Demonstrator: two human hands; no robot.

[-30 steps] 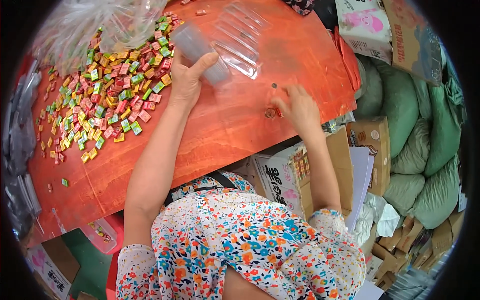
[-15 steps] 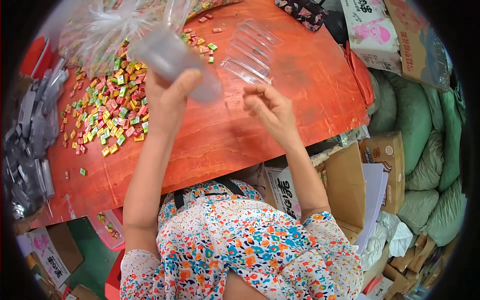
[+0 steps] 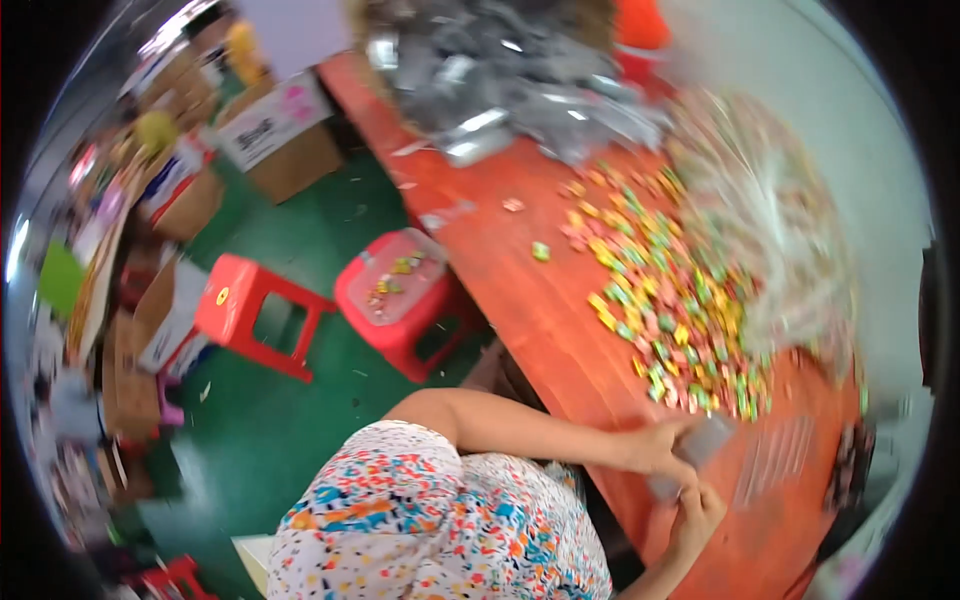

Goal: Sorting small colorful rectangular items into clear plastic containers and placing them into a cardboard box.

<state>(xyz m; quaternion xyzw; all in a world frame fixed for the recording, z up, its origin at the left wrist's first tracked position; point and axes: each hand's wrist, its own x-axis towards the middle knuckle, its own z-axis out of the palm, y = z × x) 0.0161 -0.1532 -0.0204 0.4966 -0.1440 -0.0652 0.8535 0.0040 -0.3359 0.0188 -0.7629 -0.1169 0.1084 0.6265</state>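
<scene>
My left hand (image 3: 655,450) is closed around a stack of greyish, see-through plastic shells (image 3: 708,440) above the right part of the red table. Close by, my right hand (image 3: 703,508) has its fingers curled together against the left hand's fingertips, at the near end of the stack. Whatever it pinches is too blurred to make out. Just beyond the hands lies a row of clear, narrow plastic shells (image 3: 775,460). Small wrapped candies (image 3: 675,300) in yellow, green, red and pink are heaped to the left of the row.
A large clear bag of candies (image 3: 765,220) leans over the heap. Grey plastic packaging (image 3: 500,75) piles up at the table's far end. On the green floor stand a red stool (image 3: 245,300) and a pink-lidded stool-like container (image 3: 395,285) with candies on top. Cardboard boxes (image 3: 280,140) stand farther left.
My view has swung left, bringing floor, stools and boxes into sight. The right hand, earlier apart near the row of shells, now meets the left hand at the stack.
</scene>
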